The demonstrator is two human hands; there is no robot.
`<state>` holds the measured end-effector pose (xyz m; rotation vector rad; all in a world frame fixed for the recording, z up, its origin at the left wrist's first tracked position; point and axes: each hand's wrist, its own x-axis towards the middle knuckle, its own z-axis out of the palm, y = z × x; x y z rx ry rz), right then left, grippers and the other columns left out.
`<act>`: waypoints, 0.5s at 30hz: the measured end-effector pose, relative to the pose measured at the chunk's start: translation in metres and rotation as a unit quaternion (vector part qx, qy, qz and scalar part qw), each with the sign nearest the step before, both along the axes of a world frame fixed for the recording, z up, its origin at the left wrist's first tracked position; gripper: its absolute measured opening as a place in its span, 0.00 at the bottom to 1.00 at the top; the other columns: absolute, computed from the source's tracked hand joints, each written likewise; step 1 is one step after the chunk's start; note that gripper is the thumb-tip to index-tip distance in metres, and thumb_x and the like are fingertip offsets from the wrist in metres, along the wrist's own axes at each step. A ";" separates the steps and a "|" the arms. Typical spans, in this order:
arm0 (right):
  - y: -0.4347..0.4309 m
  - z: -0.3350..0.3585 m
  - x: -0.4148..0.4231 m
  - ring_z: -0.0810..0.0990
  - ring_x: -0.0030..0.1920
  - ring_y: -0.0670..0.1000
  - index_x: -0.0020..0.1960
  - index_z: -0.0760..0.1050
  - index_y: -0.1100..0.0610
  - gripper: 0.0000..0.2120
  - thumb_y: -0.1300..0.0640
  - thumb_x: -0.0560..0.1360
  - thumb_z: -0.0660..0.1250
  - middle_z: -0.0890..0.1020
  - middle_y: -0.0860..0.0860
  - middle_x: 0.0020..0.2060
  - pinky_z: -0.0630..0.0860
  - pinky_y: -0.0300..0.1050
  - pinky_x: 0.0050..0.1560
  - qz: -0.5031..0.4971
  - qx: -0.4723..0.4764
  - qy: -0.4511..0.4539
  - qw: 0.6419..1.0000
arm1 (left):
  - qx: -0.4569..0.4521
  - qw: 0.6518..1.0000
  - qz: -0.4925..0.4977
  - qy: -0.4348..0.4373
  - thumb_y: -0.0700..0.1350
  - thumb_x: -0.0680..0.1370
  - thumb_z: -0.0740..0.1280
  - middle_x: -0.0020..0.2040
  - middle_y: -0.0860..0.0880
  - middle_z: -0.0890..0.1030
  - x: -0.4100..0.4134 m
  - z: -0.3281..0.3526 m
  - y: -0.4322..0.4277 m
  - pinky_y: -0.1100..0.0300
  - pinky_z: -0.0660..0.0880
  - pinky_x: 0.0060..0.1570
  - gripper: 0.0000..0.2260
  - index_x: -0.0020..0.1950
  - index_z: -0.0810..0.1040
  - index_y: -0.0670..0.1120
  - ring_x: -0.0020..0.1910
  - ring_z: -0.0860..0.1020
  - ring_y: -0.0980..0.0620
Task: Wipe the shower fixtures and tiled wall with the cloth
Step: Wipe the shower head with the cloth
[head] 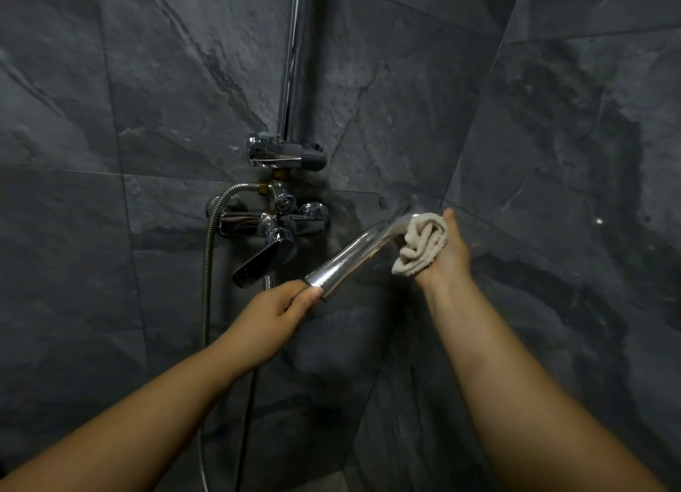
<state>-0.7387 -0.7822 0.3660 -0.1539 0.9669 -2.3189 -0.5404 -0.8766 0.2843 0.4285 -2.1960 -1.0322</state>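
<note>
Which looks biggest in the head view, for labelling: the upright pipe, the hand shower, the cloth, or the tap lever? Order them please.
1. Upright pipe, longest by far.
2. Hand shower, though it is nearer the camera, so partly flattered.
3. Cloth and tap lever look about alike; I would not rank them.

Bare tiled wall (110, 270) left (mixer tap (274, 226) central)

what the view hides

the riser pipe (294, 49) runs off the top edge. the hose (207, 270) drops out of the bottom edge. the hand shower (353, 256) has its head end smeared by blur behind the cloth (420, 243), and its lower end is buried in the left hand (272, 314).
</note>
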 end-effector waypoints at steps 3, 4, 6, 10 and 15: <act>-0.004 -0.010 0.013 0.75 0.28 0.46 0.35 0.72 0.56 0.22 0.40 0.77 0.59 0.75 0.50 0.30 0.71 0.34 0.25 0.029 0.009 0.002 1.000 | 0.039 0.999 0.000 -0.023 0.48 0.80 0.58 0.27 0.54 0.69 -0.007 0.002 0.007 0.65 0.65 0.31 0.16 0.32 0.67 0.49 0.26 0.68 0.62; -0.006 -0.014 0.022 0.76 0.29 0.46 0.36 0.73 0.56 0.22 0.39 0.77 0.59 0.76 0.50 0.31 0.72 0.34 0.27 0.050 0.027 0.015 0.998 | 0.043 0.999 0.002 -0.030 0.49 0.80 0.58 0.27 0.54 0.69 -0.010 0.004 0.009 0.65 0.64 0.31 0.16 0.32 0.67 0.50 0.25 0.68 0.62; -0.012 -0.020 0.042 0.80 0.30 0.48 0.41 0.76 0.60 0.23 0.39 0.75 0.61 0.80 0.53 0.33 0.74 0.37 0.29 0.063 0.091 0.054 0.992 | 0.038 0.999 0.001 -0.037 0.48 0.80 0.59 0.27 0.54 0.69 -0.016 0.009 0.013 0.67 0.64 0.30 0.16 0.32 0.67 0.50 0.24 0.69 0.63; -0.017 -0.041 0.065 0.84 0.38 0.49 0.48 0.78 0.61 0.19 0.44 0.75 0.64 0.85 0.53 0.35 0.78 0.41 0.37 0.066 0.146 0.157 0.974 | 0.075 0.996 -0.010 -0.054 0.50 0.81 0.57 0.29 0.53 0.71 -0.018 0.013 0.011 0.68 0.64 0.28 0.15 0.35 0.71 0.49 0.22 0.68 0.63; -0.010 -0.037 0.052 0.84 0.36 0.48 0.46 0.78 0.63 0.21 0.44 0.70 0.69 0.84 0.56 0.38 0.78 0.38 0.34 0.054 0.110 0.119 0.985 | 0.215 0.973 -0.070 -0.046 0.52 0.81 0.54 0.21 0.54 0.68 -0.015 0.012 0.018 0.67 0.59 0.22 0.17 0.36 0.70 0.47 0.18 0.62 0.60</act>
